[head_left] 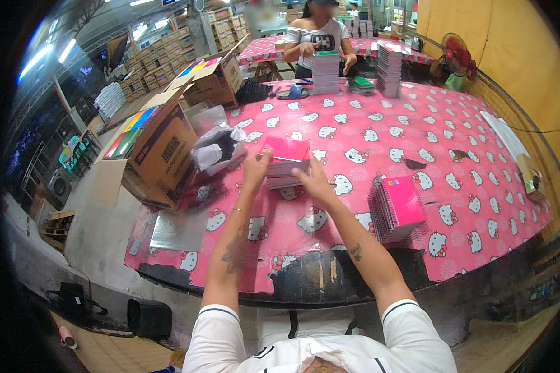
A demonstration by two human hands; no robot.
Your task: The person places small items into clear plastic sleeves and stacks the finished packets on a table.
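A short stack of pink-covered notebooks (284, 150) stands on the pink patterned tablecloth in front of me, between my two hands. My left hand (257, 168) is closed on its left edge, with the thumb by the top cover. On the right side my right hand (313, 178) grips the stack, its thumb against the near face and its other fingers partly hidden. A taller stack of spiral notebooks (401, 202) with a pink top cover stands to the right of my right forearm, apart from it.
Left of the stack are crumpled white wrapping (216, 146) and an open cardboard box (157, 158) with colourful notebooks. Another box (214, 84) stands behind. Across the table (367, 127), a person (320, 40) handles a tall notebook stack (325, 74). A red fan (457, 53) stands far right.
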